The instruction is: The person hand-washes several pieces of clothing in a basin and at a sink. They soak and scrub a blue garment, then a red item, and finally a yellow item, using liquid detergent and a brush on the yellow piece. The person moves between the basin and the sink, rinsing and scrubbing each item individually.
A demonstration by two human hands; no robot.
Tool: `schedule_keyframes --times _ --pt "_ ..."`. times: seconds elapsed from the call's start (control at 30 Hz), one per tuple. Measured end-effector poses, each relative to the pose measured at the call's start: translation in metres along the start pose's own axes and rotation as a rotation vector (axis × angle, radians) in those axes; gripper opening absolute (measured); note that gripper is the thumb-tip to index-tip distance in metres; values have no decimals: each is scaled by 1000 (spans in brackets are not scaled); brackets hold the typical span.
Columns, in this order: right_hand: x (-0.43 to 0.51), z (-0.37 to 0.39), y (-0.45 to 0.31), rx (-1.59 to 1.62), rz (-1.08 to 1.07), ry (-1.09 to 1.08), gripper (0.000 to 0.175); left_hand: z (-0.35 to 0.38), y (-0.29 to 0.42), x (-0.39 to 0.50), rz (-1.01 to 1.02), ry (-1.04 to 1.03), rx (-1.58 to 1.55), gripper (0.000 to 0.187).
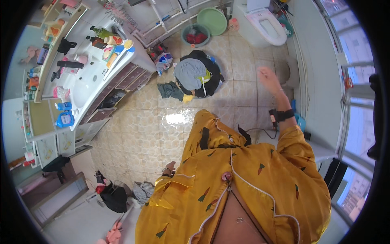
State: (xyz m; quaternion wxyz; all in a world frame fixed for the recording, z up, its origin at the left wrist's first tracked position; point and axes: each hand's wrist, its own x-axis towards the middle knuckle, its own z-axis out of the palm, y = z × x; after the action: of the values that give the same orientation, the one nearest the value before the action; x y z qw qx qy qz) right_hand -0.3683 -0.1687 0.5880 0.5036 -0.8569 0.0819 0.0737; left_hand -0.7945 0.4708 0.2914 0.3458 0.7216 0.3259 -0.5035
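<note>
My right hand (269,80) is raised over the tiled floor at the right, its fingers curled; whether they are closed on anything cannot be told. Low beside my body hangs my left hand (170,167), mostly hidden by the yellow sleeve, with nothing seen in it. On the floor ahead, a basin (220,68) is heaped with black clothes (195,56), a grey garment (189,74) on top and a yellow-green piece (206,78). A dark grey cloth (169,90) spills onto the tiles. Farther off, red cloth (196,37) lies in a water-filled basin (184,36).
A green basin (213,21) leans by the back wall, near the toilet (268,26). Along the left runs a washbasin counter (85,91) with bottles and a brush. Light glares off the floor tiles (173,117). Bags and clothes (114,195) lie at the lower left.
</note>
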Motion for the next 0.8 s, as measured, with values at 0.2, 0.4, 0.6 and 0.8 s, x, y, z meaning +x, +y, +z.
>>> schedule_keyframes --times 0.2,0.4,0.6,0.8 --pt "129 32 -17 -285 19 -277 31 4 96 31 -228 -77 -223 35" --pt "207 -15 23 -438 38 -427 34 -61 259 130 135 43 374 20" --pt "341 -60 -2 -446 213 -556 32 -117 467 160 178 405 -352 38" --pt "536 28 0 -512 -100 -705 29 -109 619 172 76 583 -429 56"
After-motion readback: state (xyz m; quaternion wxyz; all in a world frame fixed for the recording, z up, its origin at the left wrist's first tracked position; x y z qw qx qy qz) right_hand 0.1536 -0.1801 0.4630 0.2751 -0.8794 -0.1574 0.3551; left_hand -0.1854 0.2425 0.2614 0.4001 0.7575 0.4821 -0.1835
